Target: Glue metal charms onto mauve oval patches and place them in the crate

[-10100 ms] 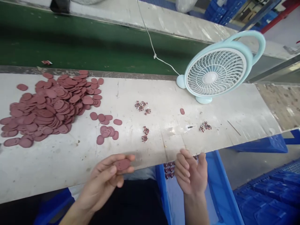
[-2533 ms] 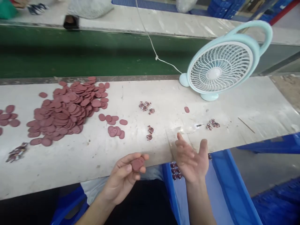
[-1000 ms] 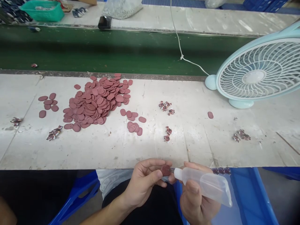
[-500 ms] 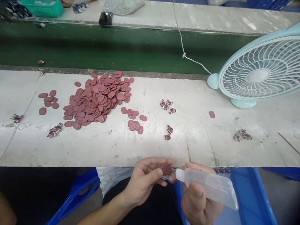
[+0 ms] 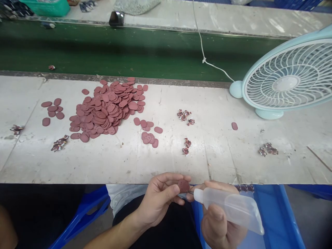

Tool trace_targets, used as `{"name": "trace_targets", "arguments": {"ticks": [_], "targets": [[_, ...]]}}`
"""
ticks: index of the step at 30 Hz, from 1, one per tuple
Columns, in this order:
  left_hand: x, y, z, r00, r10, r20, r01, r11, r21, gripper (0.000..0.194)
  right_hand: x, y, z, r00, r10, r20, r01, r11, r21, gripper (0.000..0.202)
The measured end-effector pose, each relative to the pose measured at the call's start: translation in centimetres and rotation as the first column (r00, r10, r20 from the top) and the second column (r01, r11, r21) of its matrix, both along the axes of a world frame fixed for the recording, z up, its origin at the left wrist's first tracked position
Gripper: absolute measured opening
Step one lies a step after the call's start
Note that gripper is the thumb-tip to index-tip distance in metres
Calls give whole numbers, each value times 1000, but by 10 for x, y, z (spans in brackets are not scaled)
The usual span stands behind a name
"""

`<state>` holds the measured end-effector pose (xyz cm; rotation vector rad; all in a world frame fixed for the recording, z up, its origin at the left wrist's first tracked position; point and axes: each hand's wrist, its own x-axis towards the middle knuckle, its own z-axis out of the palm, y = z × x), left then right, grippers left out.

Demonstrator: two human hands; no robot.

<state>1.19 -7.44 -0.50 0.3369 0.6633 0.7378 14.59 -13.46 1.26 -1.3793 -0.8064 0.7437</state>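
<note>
Just off the table's front edge, my left hand (image 5: 162, 197) pinches a flat reddish-brown oval disc (image 5: 184, 185) between thumb and fingers. My right hand (image 5: 220, 214) is closed around a translucent white squeeze bottle (image 5: 230, 205), tilted with its thin nozzle pointing left at the disc. The nozzle tip meets or nearly meets the disc's right edge; I cannot tell which. Beyond my hands, a large pile of similar oval discs (image 5: 103, 109) lies on the white table (image 5: 160, 166). Small brown-and-white figure pieces (image 5: 184, 115) sit in clusters right of the pile.
A light blue fan (image 5: 285, 83) stands at the right, its white cable (image 5: 204, 60) crossing a green conveyor belt (image 5: 155, 52). Below the table edge at right is a blue bin (image 5: 282, 214) with brown pieces in it. A blue stool (image 5: 83, 218) shows at lower left.
On the green belt, a small piece has shifted slightly right. My hands keep nearly the same pose, with the bottle's nozzle still at the disc.
</note>
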Motion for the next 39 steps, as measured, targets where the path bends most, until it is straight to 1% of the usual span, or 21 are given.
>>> {"name": "trace_targets", "arguments": {"ticks": [2, 4, 6, 8, 9, 10, 12, 13, 14, 15, 17, 18, 19, 20, 21, 23, 24, 29, 33, 36, 39], "targets": [[0, 0, 0, 1000, 4, -9, -4, 1000, -2, 20, 8, 9, 6, 992, 0, -123, 2, 1000, 17, 25], [-2, -1, 1, 1000, 14, -16, -14, 1000, -5, 19, 26, 25, 8, 916, 10, -401, -11, 1000, 0, 27], [-4, 0, 1, 999, 26, -20, -26, 1000, -7, 18, 55, 42, 3, 670, 60, -740, -51, 998, 34, 32], [-8, 2, 2, 999, 41, -25, -41, 999, -4, 17, 89, 59, -11, 269, 194, -943, -79, 981, 179, 34], [-11, 3, 2, 998, 49, -31, -49, 999, -2, 17, 105, 66, -19, 88, 276, -957, -89, 959, 268, 33], [-14, 5, 2, 998, 59, -39, -59, 998, 1, 17, 118, 71, -26, -32, 336, -941, -112, 935, 338, 29], [-20, 8, 2, 995, 81, -62, -80, 997, 6, 17, 133, 77, -35, -138, 404, -904, -161, 892, 423, 24], [-24, 9, 2, 993, 94, -74, -94, 996, 7, 17, 132, 77, -36, -125, 421, -898, -165, 884, 437, 26], [-27, 10, 2, 990, 110, -86, -110, 994, 6, 17, 127, 76, -34, -42, 426, -904, -156, 891, 427, 32], [-30, 10, 2, 987, 125, -97, -125, 992, 3, 18, 118, 74, -30, 138, 412, -901, -173, 905, 388, 38], [-35, 11, 2, 982, 150, -115, -152, 988, -3, 19, 94, 71, -20, 635, 296, -714, -207, 955, 213, 42], [-37, 11, 2, 980, 160, -120, -161, 987, -5, 19, 82, 72, -15, 838, 223, -499, -201, 975, 97, 37], [-38, 11, 2, 979, 164, -123, -166, 986, -6, 20, 71, 75, -12, 960, 184, -211, -194, 981, -26, 31], [-39, 10, 2, 978, 167, -122, -169, 986, -6, 20, 62, 80, -10, 977, 200, 71, -189, 972, -141, 25], [-39, 10, 3, 979, 166, -120, -168, 986, -7, 20, 56, 87, -9, 921, 242, 306, -177, 958, -227, 23], [-39, 10, 4, 981, 158, -114, -160, 987, -10, 20, 51, 104, -11, 712, 345, 612, -143, 924, -354, 28], [-38, 9, 4, 982, 154, -111, -156, 988, -10, 20, 51, 112, -13, 628, 385, 676, -132, 909, -395, 30], [-36, 8, 6, 983, 150, -105, -152, 988, -14, 20, 60, 132, -13, 581, 471, 663, -150, 863, -482, 21], [-36, 9, 5, 982, 165, -89, -167, 986, -12, 19, 61, 119, 3, 648, 463, 605, -152, 857, -493, 15], [-35, 10, 4, 982, 170, -76, -171, 985, -9, 17, 53, 94, 19, 844, 418, 337, -254, 864, -434, 20], [-32, 10, 3, 982, 176, -69, -175, 984, 19, 17, 37, 65, 27, 890, 456, -15, -437, 843, -313, 17]]}}
